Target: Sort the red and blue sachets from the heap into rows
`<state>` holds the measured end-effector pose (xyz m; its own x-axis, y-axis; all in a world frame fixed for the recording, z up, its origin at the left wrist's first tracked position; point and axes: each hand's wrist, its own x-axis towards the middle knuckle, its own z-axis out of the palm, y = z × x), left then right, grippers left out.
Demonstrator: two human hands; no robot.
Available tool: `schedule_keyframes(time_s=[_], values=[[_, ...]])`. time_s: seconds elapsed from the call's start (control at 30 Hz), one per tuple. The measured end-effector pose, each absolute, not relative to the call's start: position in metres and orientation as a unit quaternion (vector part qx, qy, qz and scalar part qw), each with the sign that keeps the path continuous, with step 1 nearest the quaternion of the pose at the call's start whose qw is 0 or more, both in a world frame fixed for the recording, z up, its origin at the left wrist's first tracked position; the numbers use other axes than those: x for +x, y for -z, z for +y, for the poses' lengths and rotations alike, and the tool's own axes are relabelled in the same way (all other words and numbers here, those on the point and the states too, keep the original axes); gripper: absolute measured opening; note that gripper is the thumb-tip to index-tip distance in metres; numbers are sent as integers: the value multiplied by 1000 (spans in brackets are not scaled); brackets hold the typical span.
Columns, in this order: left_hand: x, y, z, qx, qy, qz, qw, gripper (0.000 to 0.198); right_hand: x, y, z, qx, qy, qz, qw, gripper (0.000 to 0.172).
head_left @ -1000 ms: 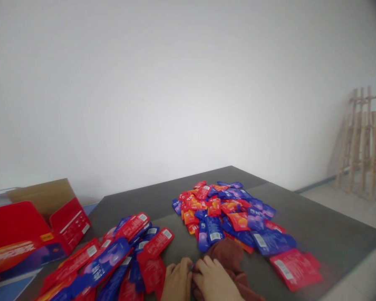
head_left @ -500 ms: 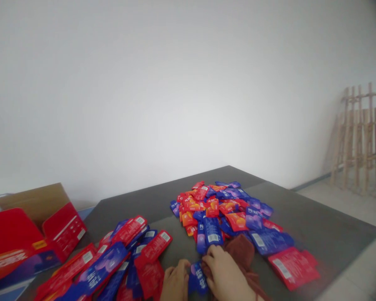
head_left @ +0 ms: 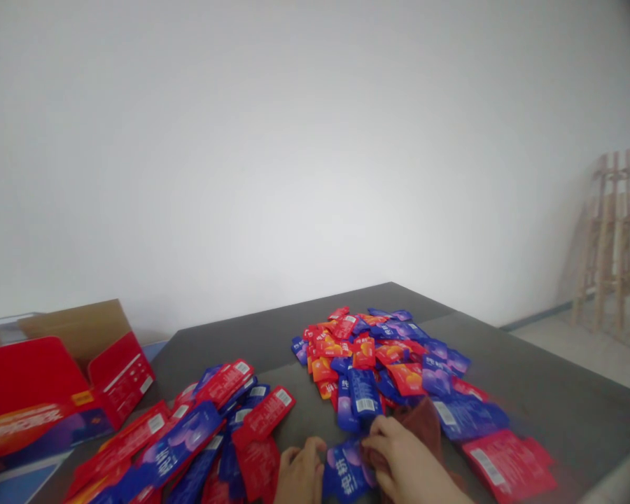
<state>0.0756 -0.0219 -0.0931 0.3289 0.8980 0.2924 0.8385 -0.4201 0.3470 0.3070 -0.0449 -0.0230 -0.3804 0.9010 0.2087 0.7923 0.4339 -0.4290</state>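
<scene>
A blue sachet (head_left: 346, 472) with white lettering and purple shapes lies on the dark table between my hands. My left hand (head_left: 301, 472), fingers bent, grips it at its left edge; the fingertips are partly hidden. My right hand (head_left: 407, 458) is closed on a bunched brown cloth (head_left: 423, 423), its fingertips at the sachet's right edge. Just beyond is a heap of red and blue sachets (head_left: 364, 353). A second spread of sachets (head_left: 262, 416) lies left of my left hand.
An open red and blue carton (head_left: 26, 378) stands at the far left, with a brown cardboard flap (head_left: 78, 325) behind it. Red sachets (head_left: 509, 465) lie right of my right hand. A white wall rises behind the table (head_left: 546, 371); wooden racks (head_left: 619, 245) lean at the right.
The view has swung slightly left. My right hand has moved a little away from my left, and more of the blue sachet's face shows between them. The cloth stays in my right hand.
</scene>
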Motion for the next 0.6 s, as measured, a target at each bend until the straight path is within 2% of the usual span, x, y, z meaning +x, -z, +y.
schedule_keyframes(time_s=[0.07, 0.17, 0.3, 0.43, 0.6], values=[[76, 90, -24, 812, -232, 531, 67, 36, 297, 13, -45, -534, -140, -799, 237, 37], [74, 89, -25, 822, -247, 510, 61, 37, 273, 15, -45, -536, -119, -807, 216, 35], [73, 94, -24, 829, -251, 499, 22, 41, 255, 45, -45, -478, -93, -860, 155, 26], [76, 101, -23, 812, -239, 531, 10, 39, 275, 71, -43, -446, -71, -876, 168, 31], [80, 98, -22, 800, -204, 563, 35, 36, 310, 66, -39, -545, -80, -813, 189, 35]])
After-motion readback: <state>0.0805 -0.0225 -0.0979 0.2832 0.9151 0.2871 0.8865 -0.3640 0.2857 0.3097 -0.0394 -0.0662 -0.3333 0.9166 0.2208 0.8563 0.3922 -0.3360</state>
